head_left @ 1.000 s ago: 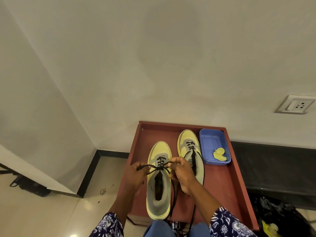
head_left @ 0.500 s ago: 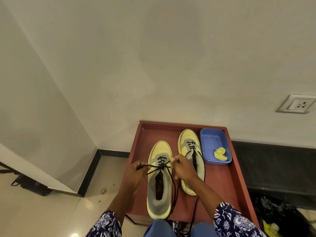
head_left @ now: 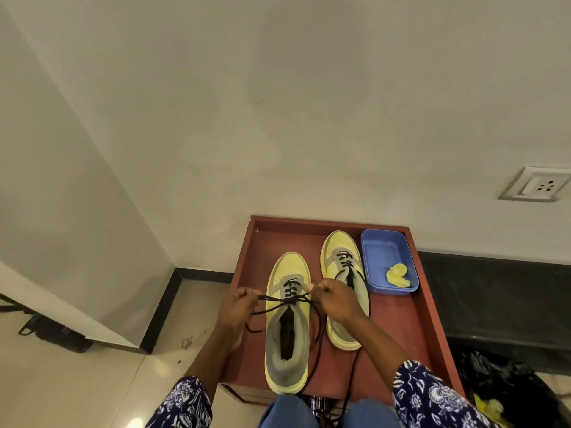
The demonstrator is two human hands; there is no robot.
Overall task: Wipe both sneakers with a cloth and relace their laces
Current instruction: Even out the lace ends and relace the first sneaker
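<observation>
Shoes sit side by side on the red tray [head_left: 401, 319], toes to the wall. Your left hand [head_left: 239, 307] pinches one end of the black lace [head_left: 289, 301] at the left of the near shoe [head_left: 287, 332]. Your right hand [head_left: 335, 299] pinches the other end at the right. Lace is pulled tight across the shoe's top & loose bits hang down both sides. The far shoe [head_left: 343, 291] is just beside it, partly under your right hand. Yellow cloth [head_left: 398, 275] lies in the blue tub [head_left: 383, 242], in the tray's far right corner.
</observation>
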